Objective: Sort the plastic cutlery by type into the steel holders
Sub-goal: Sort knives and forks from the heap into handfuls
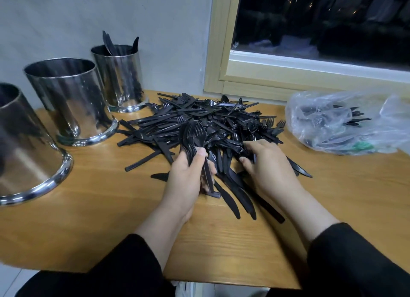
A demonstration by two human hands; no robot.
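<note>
Plastic cutlery point(199, 121), all black, lies in a loose heap of forks and knives on the middle of the wooden table point(88, 208), below a window point(310, 30). The left hand point(188, 176) grips a bundle of forks point(194, 137), fingers and thumb curled round the handles, tines pointing up and away over the near edge of the heap. The right hand point(268, 163) rests palm down on the pile with its fingers reaching into the pieces; whether it pinches one I cannot tell. Three steel holders stand along the left side: the far holder point(119, 79) has a few pieces sticking out, the middle holder point(71, 101) and near holder point(22, 145) show no contents from this angle. A clear plastic bag point(341, 123) with more cutlery lies at the right.
</note>
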